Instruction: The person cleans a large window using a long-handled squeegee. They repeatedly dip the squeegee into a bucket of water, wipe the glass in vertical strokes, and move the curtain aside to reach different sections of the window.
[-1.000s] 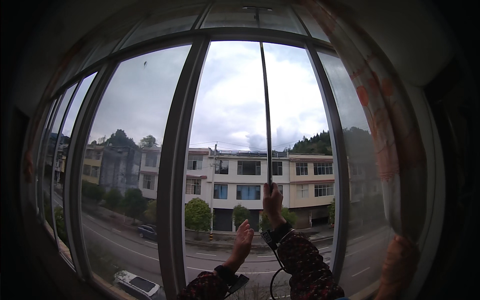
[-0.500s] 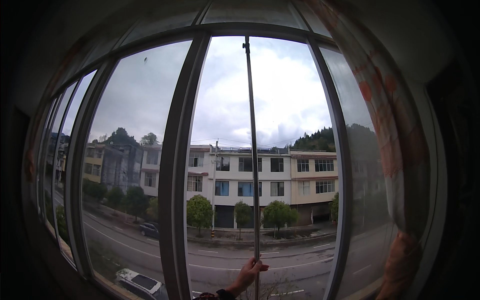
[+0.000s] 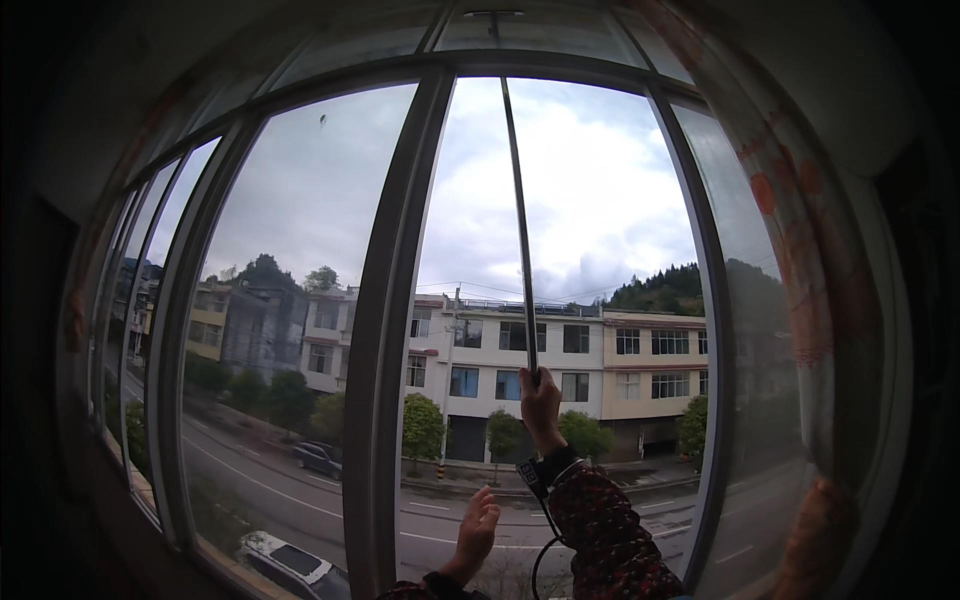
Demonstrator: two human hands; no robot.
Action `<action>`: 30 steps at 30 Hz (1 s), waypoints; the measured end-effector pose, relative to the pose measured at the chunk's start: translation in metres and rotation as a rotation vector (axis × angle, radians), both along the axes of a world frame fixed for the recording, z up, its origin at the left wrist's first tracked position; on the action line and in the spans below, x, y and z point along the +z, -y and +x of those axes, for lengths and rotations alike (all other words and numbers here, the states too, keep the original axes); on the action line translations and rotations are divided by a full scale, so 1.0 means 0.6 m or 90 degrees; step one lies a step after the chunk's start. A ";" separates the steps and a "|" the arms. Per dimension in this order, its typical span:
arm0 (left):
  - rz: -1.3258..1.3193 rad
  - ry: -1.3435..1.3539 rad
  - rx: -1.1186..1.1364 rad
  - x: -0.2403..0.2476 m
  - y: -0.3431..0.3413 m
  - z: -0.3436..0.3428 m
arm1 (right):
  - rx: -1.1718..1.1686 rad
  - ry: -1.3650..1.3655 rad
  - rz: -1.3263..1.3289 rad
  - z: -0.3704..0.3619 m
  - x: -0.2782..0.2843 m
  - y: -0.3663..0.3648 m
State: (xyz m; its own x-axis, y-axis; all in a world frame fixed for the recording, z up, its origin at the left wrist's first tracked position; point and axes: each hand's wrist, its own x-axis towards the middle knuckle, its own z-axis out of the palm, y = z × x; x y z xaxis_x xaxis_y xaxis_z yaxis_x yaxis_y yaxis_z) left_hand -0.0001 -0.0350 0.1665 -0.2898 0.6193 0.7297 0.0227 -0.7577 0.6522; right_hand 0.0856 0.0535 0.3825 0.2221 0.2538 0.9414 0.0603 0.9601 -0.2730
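Note:
A long thin metal pole rises through the tall middle window opening. My right hand is closed around its lower end. At the top, dim behind the upper glass, is a T-shaped head like a squeegee, with a wide bar across the pole. My left hand is off the pole, lower and to its left, fingers raised and holding nothing. My right wrist carries a small dark device with a black cable hanging down.
A dark window frame post stands left of the opening, with a crossbar above. A patterned curtain hangs gathered at the right. Outside lie a road, trees, a parked white car and pale buildings.
The pole has gone up, its head now behind the upper pane. My right hand has come into view gripping it. My left hand has let go. The view has shifted slightly.

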 end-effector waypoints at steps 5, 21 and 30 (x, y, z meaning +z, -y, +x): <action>0.009 0.066 -0.002 -0.007 -0.006 -0.026 | 0.005 -0.022 0.016 -0.025 -0.136 -0.001; -0.054 0.007 0.090 -0.101 -0.022 -0.036 | -0.029 0.013 -0.092 -0.007 -0.490 -0.030; -0.061 0.015 0.111 -0.108 -0.021 -0.064 | 0.015 -0.012 0.062 -0.053 -0.037 -0.016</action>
